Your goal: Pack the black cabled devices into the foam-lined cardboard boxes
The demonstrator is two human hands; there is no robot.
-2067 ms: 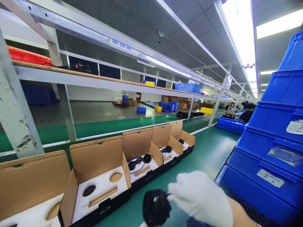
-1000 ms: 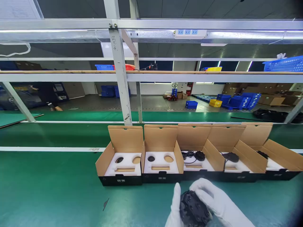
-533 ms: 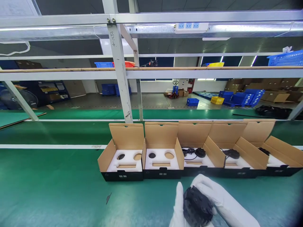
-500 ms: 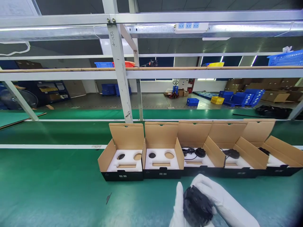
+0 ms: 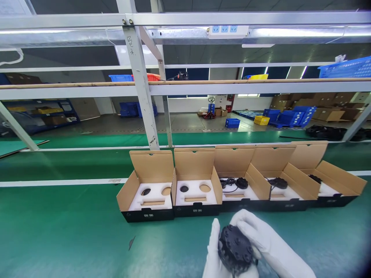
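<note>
- Head view: black round part was held near the picture's lower edge, just in front of the row of open boxes.
- Left hand cupped its left side; right hand wrapped over its top.
- Green belt lay bare left of the boxes.

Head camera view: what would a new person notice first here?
Low in the middle, the gloved left hand and right hand hold a round black ribbed part. Behind them, five open cardboard boxes stand in a row on the green belt; the two leftmost show bare white foam inserts.
</note>
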